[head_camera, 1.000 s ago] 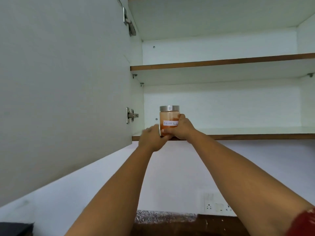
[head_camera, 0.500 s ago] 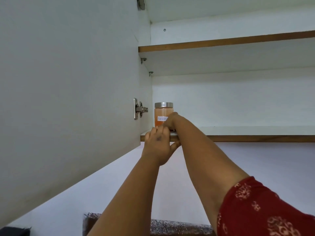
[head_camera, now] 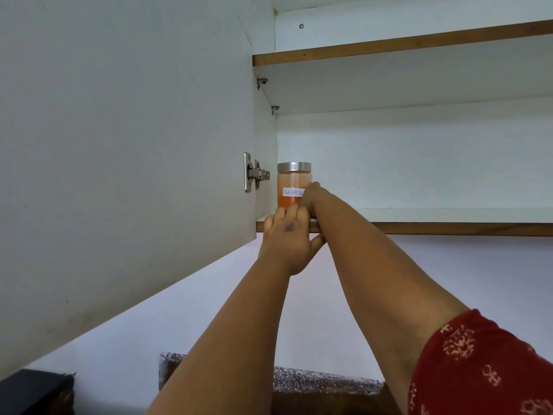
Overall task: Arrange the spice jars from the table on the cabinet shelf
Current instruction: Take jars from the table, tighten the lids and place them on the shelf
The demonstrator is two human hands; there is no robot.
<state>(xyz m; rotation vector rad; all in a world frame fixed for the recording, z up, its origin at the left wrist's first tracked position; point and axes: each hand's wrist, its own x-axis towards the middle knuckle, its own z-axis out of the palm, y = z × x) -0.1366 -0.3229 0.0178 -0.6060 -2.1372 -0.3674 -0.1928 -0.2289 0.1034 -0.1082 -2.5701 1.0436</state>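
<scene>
Nearest the camera, a red sleeve (head_camera: 490,366) with a pale printed motif covered the upper right arm, and both bare forearms reached up toward the open cabinet. The left hand (head_camera: 285,238) lay with its back to the camera at the front edge of the lower shelf (head_camera: 434,228), its fingers straight and reaching up over the lip to just below the jar, the thumb spread out to the right against the other forearm. Beyond it the right hand (head_camera: 309,194) was at the right side of the spice jar (head_camera: 293,187), touching it; whether its fingers curled round the glass could not be told (they were hidden behind the wrist). The jar stood upright at the shelf's far left corner, next to the door hinge (head_camera: 254,172), with a metal lid, orange powder and a white label reading "Red chilli Pow…". Compared with half a second earlier, the label had turned further into view and more of the jar's front was uncovered.
</scene>
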